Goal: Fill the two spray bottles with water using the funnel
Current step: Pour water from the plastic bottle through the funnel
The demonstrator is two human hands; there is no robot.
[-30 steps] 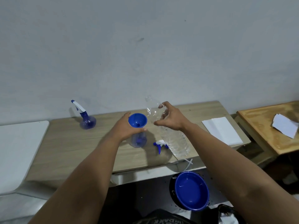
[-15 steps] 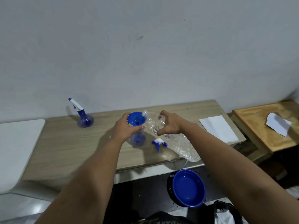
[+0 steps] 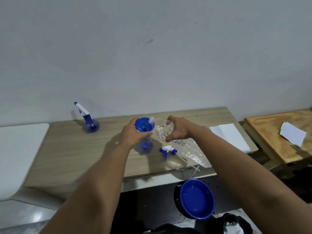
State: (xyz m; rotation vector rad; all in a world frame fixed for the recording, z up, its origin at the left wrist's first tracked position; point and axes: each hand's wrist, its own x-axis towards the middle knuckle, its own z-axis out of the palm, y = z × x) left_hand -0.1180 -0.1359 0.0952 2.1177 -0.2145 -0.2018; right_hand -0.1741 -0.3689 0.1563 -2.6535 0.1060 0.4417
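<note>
Water poured through the funnel into the open spray bottle.

The blue funnel (image 3: 143, 125) is seated in the neck of the open spray bottle (image 3: 144, 145), which stands mid-counter (image 3: 67, 149); it is steadied by the left hand (image 3: 133, 135), whose fingers are curled round the funnel's rim, probably so that nothing tips. A clear plastic water bottle (image 3: 179, 142) is gripped near its shoulder by the right hand (image 3: 180, 130) and tilted, its mouth laid over the funnel's edge. The spray bottle is seen to be round-bellied, translucent blue, with little water judged inside. Its trigger head (image 3: 168, 149) lies just beside it, removed for filling. The second spray bottle (image 3: 90, 123), capped, stands well apart at the back left.
</note>
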